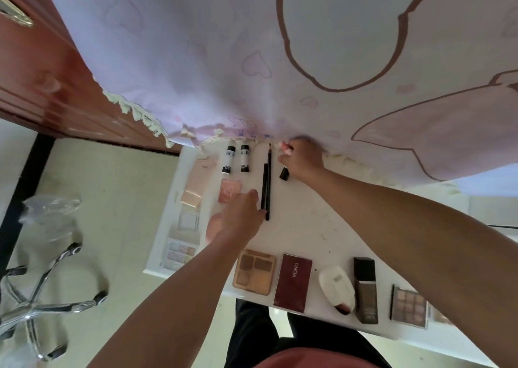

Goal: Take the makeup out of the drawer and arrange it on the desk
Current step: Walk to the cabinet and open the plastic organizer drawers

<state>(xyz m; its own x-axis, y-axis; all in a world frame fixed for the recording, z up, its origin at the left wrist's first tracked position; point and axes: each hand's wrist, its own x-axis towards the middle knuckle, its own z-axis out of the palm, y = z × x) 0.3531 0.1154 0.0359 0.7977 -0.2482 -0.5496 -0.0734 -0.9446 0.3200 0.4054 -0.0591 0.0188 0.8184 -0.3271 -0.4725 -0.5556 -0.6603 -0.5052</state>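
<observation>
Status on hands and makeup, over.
Right hand pinching small pink item at cloth edge. Left hand open, at black pencils. Black cap loose nearby.

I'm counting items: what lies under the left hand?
A round pink item peeks out beside the left hand, partly covered. Anything else beneath the palm is hidden.

Pink compact (212,227) half behind left hand (241,219)

my right grip (304,158) holds a small pink item (287,148) at the far edge of the white bench (308,227), with a black cap (284,173) just beside it. my left grip (239,219) lies flat, its fingers next to two black pencils (266,182) between both grips.
</observation>
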